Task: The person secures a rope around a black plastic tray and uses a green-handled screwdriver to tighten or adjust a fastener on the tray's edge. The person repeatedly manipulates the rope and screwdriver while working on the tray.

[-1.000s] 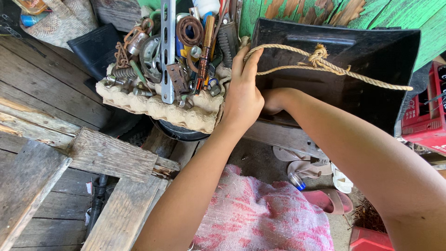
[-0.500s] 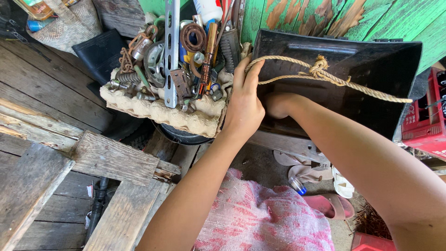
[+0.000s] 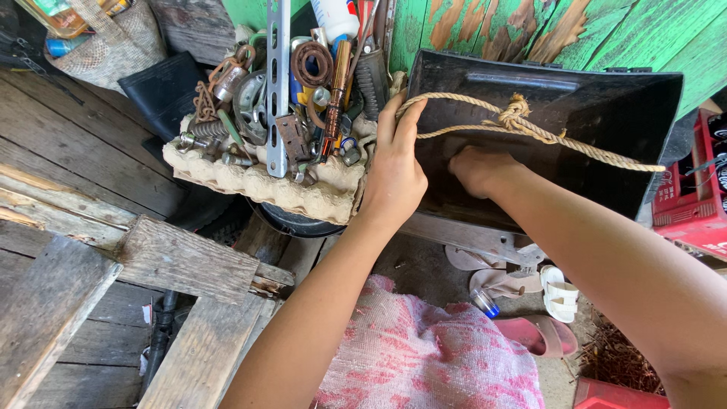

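From where I'm watching, the black plastic bin (image 3: 575, 129) sits tipped toward the camera against the peeling green plank wall (image 3: 606, 30). The left hand (image 3: 395, 173) has its fingers curled over the bin's left rim, clamped on it right where the tan rope (image 3: 530, 129) loops across the opening, knot near the middle. The right hand (image 3: 478, 168) is down inside the bin, knuckles bent, pressed to the inner wall; can't tell if it's actually got hold of anything.

Just left of the bin and touching the left hand's side is a cardboard egg tray (image 3: 265, 185) heaped with rusty bolts, a spring, a coil, and a long perforated metal strip (image 3: 278, 83) standing across it. A white bottle with a blue and red label (image 3: 333, 15) pokes up behind. Far right there's a red crate (image 3: 693, 197). Below the arms lies a pink-and-white woven sack (image 3: 424, 356), with pale sandals (image 3: 560, 291) beside it, and weathered wooden planks (image 3: 91, 250) on the left.
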